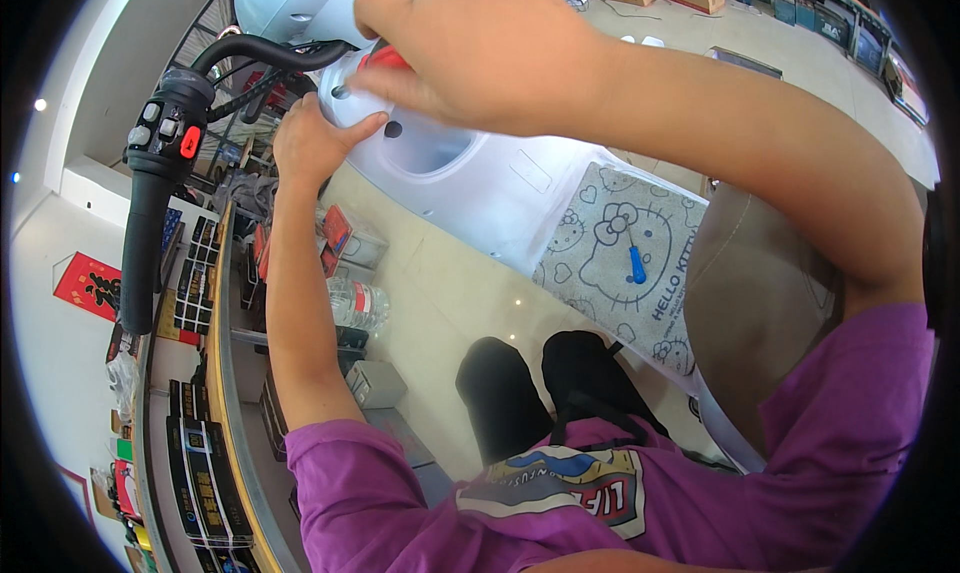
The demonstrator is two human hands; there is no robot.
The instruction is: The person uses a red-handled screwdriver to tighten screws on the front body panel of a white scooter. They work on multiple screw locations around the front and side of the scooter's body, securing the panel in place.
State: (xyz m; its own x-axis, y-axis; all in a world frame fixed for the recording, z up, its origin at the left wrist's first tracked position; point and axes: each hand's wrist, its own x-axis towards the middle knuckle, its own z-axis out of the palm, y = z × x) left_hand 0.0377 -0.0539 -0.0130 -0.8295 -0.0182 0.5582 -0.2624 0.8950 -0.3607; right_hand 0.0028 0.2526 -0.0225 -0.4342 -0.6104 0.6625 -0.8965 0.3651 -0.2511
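Note:
Before me stands a white electric scooter, its front inner panel [480, 190] slanting down to the footboard. My left hand [315, 137] grips the upper left edge of this panel, thumb on its face and fingers behind. Over the panel's top reaches my right hand [487, 55], its thumb side blurred. A red part [386, 59] shows between its thumb and fingers; whether it is held cannot be made out. Beside my left thumb is a dark round hole [392, 129]. A blue-handled screwdriver [637, 264] lies on the grey cartoon-cat floor mat [570, 273].
The black handlebar grip [146, 250] with its switch block [166, 126] juts out at left. A brown seat [757, 295] is at right. Shelves with boxed goods [206, 475] run along the left. A large plastic bottle [358, 303] stands on the tiled floor [420, 273].

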